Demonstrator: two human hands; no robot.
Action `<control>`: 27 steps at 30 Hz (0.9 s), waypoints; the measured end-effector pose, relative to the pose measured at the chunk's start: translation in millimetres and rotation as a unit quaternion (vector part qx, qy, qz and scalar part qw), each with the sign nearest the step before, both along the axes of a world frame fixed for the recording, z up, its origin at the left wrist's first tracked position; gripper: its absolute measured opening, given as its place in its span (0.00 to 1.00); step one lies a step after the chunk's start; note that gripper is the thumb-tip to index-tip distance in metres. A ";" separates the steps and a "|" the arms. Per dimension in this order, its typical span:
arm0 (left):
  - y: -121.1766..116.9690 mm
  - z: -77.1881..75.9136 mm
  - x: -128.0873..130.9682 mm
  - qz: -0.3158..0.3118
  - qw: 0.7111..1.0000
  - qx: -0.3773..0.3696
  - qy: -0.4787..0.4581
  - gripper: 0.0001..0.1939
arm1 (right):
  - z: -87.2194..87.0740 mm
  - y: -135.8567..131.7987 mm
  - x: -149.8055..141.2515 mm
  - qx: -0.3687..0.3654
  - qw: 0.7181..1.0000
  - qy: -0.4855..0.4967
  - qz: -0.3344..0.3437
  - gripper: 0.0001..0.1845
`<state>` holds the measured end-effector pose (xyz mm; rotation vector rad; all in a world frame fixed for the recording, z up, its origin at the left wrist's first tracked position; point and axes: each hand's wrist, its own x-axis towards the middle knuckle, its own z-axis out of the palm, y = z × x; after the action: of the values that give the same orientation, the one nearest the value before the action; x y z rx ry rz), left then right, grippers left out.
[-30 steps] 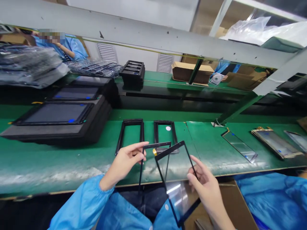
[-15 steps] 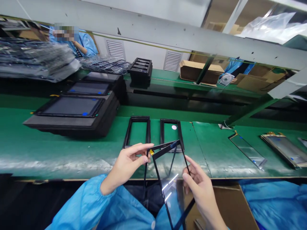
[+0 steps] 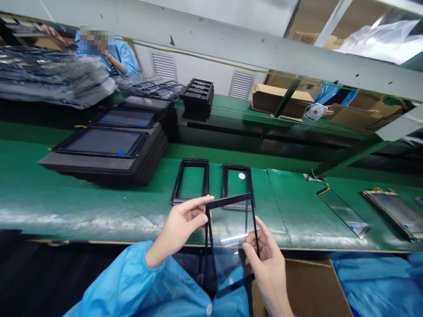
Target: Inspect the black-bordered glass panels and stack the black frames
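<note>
In front of my body a clear glass touch panel with a black border (image 3: 228, 257) is held up, tilted. A thin black frame (image 3: 206, 251) lies behind it, its left side showing just past the panel's edge. My left hand (image 3: 180, 229) pinches the frame at the upper left corner, close against the panel. My right hand (image 3: 266, 259) grips the panel by its right edge, thumb on the near face and fingers behind the glass. Beyond my hands, two small stacks of black frames, the left stack (image 3: 175, 182) and the right stack (image 3: 225, 185), lie on the green bench (image 3: 132, 207).
Black foam blocks (image 3: 145, 169) with screens on top stand at the left. One glass panel (image 3: 343, 211) and a stack of panels (image 3: 393, 213) lie at the right. A green post (image 3: 350, 154) rises behind. A cardboard box (image 3: 307, 286) sits below the bench edge. Across the bench, a person (image 3: 124, 55) is seated.
The glass panel has turned straighter and come closer over the black frame, its top left corner now at my left fingers. My right hand has shifted slightly left with it.
</note>
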<state>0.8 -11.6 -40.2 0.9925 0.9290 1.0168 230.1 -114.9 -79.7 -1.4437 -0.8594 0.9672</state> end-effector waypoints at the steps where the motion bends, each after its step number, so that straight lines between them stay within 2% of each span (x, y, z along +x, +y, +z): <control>1: -0.2 -1.4 0.5 0.004 1.000 -0.007 -0.007 0.25 | -0.5 -0.7 -3.3 -0.003 1.000 -0.002 -0.009 0.37; 10: -2.2 -14.7 3.0 -0.003 0.998 -0.026 -0.051 0.25 | -3.1 -2.4 -11.6 -0.014 1.000 0.007 -0.018 0.40; 20: -1.8 -16.8 3.0 0.004 0.998 -0.040 -0.044 0.26 | -2.7 -0.2 -16.6 -0.026 0.999 0.021 -0.010 0.40; 27: -3.7 -18.9 3.3 0.009 0.998 -0.040 -0.038 0.27 | -8.8 -1.3 -11.8 -0.025 1.000 0.001 0.006 0.40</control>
<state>4.1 -15.3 -59.0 0.8740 0.9099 1.0177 218.2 -116.2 -88.6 -1.4813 -0.8476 1.0055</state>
